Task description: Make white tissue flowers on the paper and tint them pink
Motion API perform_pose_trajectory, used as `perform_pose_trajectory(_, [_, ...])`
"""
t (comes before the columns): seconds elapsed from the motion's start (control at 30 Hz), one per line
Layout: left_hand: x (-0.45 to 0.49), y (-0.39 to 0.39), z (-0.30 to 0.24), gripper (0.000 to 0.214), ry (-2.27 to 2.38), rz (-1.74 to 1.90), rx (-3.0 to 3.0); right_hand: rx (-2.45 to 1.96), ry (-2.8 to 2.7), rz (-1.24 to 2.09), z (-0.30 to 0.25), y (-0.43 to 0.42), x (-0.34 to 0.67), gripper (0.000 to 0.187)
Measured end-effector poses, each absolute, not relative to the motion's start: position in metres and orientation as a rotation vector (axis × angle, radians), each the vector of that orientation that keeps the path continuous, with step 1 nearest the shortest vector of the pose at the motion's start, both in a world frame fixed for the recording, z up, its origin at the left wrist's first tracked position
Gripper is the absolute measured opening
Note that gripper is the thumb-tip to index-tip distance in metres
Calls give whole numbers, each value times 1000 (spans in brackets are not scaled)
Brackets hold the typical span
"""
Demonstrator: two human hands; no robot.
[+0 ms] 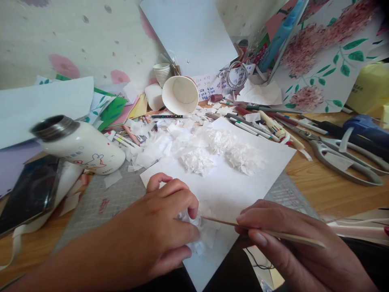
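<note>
My left hand point(165, 225) is curled closed around a crumpled wad of white tissue paper point(202, 235) at the near edge of a white sheet point(243, 182). My right hand point(291, 247) pinches a thin wooden stick point(264, 232), whose tip points left into the tissue wad. Farther up the sheet lie three finished white tissue puffs point(221, 154). Scraps of torn white paper point(154, 146) are scattered beyond the sheet.
A white bottle point(79, 144) with a cartoon print lies on its side at left, beside a dark phone point(28, 194). Scissors point(340, 152), pens point(255, 125) and a blue glue gun point(367, 123) lie at right. A tipped paper cup point(180, 94) sits at the back. A grey cutting mat point(103, 202) lies under the sheet.
</note>
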State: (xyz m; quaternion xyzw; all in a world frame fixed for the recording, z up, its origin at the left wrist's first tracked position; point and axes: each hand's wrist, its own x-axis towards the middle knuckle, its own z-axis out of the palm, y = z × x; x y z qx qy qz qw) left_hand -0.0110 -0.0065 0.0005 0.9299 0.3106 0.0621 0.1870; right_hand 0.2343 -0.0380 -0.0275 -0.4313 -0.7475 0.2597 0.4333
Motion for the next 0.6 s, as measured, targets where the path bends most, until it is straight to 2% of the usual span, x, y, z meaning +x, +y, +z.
perform_pose_trajectory(0.27, [-12, -6, 1, 10, 857, 147, 2602, -942, -1859, 787, -29, -29, 236, 30])
perform_pose_trajectory(0.5, [-12, -4, 4, 13, 867, 113, 2589, -1030, -1877, 908, -29, -28, 235, 12])
perform_pose_trajectory(0.6, [-12, -3, 6, 14, 868, 95, 2581, -1095, -1770, 1060, -29, -27, 235, 11])
